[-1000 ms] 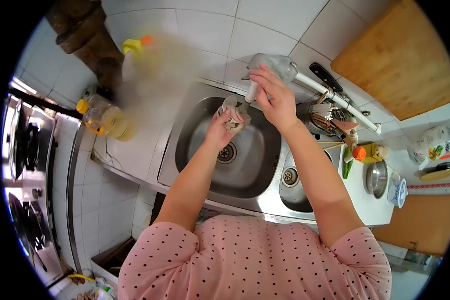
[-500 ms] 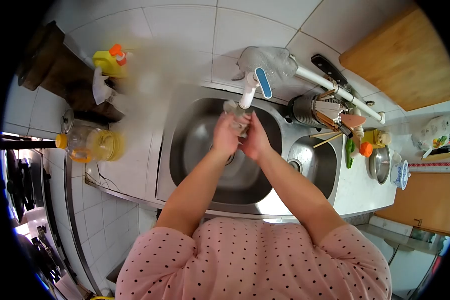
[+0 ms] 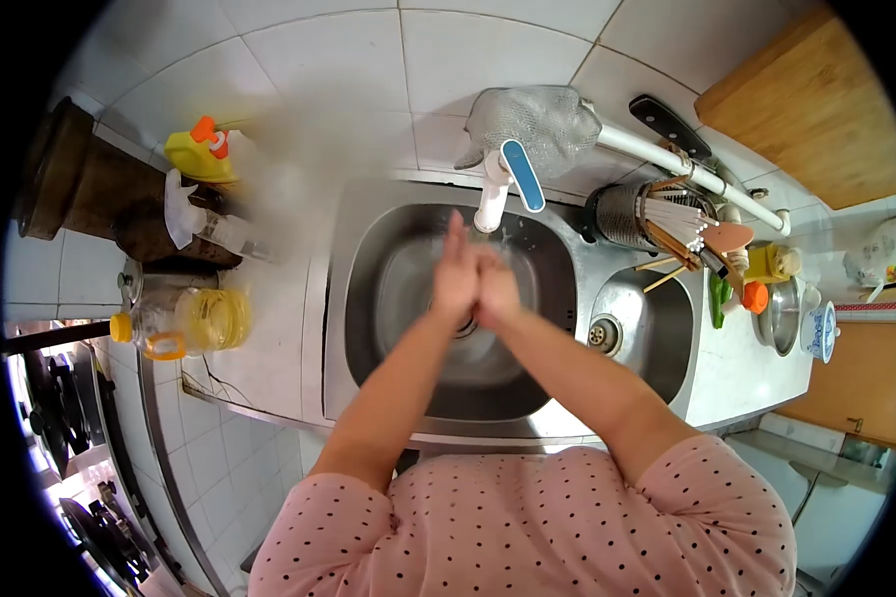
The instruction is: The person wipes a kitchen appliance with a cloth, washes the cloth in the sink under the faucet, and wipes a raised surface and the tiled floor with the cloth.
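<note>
Both hands are over the large basin of the steel sink (image 3: 558, 348), just in front of the white faucet (image 3: 491, 204) with its blue-topped lever. My left hand (image 3: 456, 274) has its fingers stretched out toward the back wall. Pressed against its palm side is my right hand (image 3: 495, 287), its fingers bent and partly hidden against the left hand. No object shows between the hands. Small droplets are visible near the spout, but a running stream cannot be made out. Below the hands, the basin's drain is partly covered by them.
At right are a small basin (image 3: 657, 308), a metal utensil holder (image 3: 622, 216) with chopsticks, and a steel bowl (image 3: 782, 323). An oil bottle (image 3: 214, 318) and a spray bottle (image 3: 224, 231) stand left. A mesh cloth (image 3: 533, 124) hangs behind the faucet.
My hands have drawn back toward me from under the spout and come together. The splashing water seen around them earlier no longer shows. The view has shifted slightly.
</note>
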Available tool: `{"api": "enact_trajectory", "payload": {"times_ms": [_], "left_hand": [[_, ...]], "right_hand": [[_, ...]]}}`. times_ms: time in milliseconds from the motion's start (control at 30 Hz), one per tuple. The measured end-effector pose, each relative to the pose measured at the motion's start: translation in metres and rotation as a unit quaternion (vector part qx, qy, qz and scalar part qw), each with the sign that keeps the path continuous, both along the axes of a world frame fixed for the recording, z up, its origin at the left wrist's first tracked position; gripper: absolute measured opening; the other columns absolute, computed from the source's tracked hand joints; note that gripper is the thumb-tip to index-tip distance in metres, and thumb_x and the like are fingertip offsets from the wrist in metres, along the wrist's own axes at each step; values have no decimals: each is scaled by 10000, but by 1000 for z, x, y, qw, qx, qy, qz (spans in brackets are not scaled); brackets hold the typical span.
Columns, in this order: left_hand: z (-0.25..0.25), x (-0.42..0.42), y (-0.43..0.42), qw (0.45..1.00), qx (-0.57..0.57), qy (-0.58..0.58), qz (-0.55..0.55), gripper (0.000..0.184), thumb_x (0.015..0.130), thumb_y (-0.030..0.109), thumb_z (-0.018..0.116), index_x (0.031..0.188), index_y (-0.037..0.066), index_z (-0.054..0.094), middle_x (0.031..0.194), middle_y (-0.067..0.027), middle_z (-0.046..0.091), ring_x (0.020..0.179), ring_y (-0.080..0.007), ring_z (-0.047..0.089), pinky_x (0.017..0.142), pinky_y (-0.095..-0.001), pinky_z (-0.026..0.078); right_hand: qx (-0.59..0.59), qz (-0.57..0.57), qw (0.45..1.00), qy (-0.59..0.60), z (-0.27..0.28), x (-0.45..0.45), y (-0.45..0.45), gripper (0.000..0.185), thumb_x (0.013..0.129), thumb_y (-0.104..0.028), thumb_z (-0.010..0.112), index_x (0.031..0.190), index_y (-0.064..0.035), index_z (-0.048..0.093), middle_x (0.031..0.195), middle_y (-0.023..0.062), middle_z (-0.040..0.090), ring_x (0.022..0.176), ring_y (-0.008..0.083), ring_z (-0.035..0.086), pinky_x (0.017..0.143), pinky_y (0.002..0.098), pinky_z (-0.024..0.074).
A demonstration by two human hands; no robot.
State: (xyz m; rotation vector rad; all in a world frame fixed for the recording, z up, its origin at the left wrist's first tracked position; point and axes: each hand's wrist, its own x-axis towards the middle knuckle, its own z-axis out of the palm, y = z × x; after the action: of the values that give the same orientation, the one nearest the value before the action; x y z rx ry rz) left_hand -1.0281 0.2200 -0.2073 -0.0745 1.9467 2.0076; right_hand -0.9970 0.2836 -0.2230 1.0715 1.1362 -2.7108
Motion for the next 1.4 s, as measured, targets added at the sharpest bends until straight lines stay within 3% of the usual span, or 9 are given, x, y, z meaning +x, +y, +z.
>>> {"api": "enact_trajectory", "payload": {"times_ms": [167, 233, 367, 467, 533, 633, 933, 1133, 1400], "left_hand": [[-48, 25, -4, 996, -37, 86, 13, 448, 1034, 244, 413, 1451, 80, 405, 1276, -105, 563, 1073, -162, 532, 897, -298, 448], [-19, 52, 9, 983, -117, 125, -68, 499, 1035, 266, 387, 1498, 89, 330, 1553, -200, 285, 1418, -303, 305, 1147, -366, 251], [-19, 0, -7, 989, 119, -70, 45, 434, 1034, 358, 418, 1364, 81, 472, 1259, -102, 542, 1125, -210, 534, 914, -346, 454], [-10, -4, -17, 943, 261, -205, 21, 437, 1035, 428, 417, 1309, 100, 510, 1112, -66, 616, 1022, -206, 604, 873, -361, 492], [15, 7, -8, 914, 295, -274, 44, 476, 1019, 500, 411, 1269, 112, 530, 1074, -58, 627, 945, -216, 630, 808, -351, 518], [12, 10, -6, 930, 182, -316, 52, 494, 1024, 496, 395, 1277, 91, 521, 1104, -88, 636, 980, -231, 637, 779, -346, 527], [-2, 3, -18, 985, -148, 82, -21, 415, 1018, 334, 415, 1081, -15, 631, 951, -212, 678, 836, -349, 658, 753, -424, 496], [4, -3, -36, 930, -272, 165, -184, 367, 994, 277, 442, 1112, -29, 606, 951, -261, 654, 937, -398, 644, 822, -427, 478], [-41, -13, -36, 994, -22, 104, -31, 549, 835, 75, 629, 1360, 81, 470, 1376, -202, 457, 1259, -347, 464, 1012, -402, 426]], "right_hand": [[-34, 23, 998, 46, 54, 2, -2, 456, 1040, -292, 462, 1424, -48, 429, 1299, 62, 561, 1154, 150, 529, 959, 307, 445], [-59, 22, 998, 18, 39, -17, 28, 476, 1042, -294, 456, 1436, -31, 413, 1344, 72, 538, 1183, 157, 516, 992, 303, 426], [48, 23, 996, 73, 6, 15, -16, 582, 1001, -302, 535, 1470, -17, 340, 1436, 141, 457, 1308, 268, 442, 1101, 358, 334], [473, 198, 830, 218, 3, 20, 16, 700, 908, -311, 662, 1460, -12, 353, 1502, 170, 372, 1376, 307, 372, 1139, 366, 268], [466, 237, 817, 242, -5, 7, 34, 742, 832, -304, 731, 1431, -18, 399, 1499, 173, 364, 1359, 298, 394, 1115, 365, 302], [274, 230, 903, 239, 9, -4, 30, 580, 883, -302, 691, 1345, -17, 485, 1261, 114, 591, 1141, 233, 569, 976, 366, 442], [70, 26, 996, 46, 33, -34, 0, 158, 969, -204, 572, 953, -49, 595, 797, 51, 587, 720, 145, 572, 669, 314, 482], [-61, 123, 990, 24, 1, -45, 23, 301, 1004, -343, 495, 855, -91, 563, 814, 97, 639, 741, 237, 611, 765, 416, 519], [-168, 80, 982, 21, 39, -28, 31, 543, 987, -555, 408, 1168, -83, 606, 1122, 130, 652, 977, 262, 641, 827, 403, 532]]}}
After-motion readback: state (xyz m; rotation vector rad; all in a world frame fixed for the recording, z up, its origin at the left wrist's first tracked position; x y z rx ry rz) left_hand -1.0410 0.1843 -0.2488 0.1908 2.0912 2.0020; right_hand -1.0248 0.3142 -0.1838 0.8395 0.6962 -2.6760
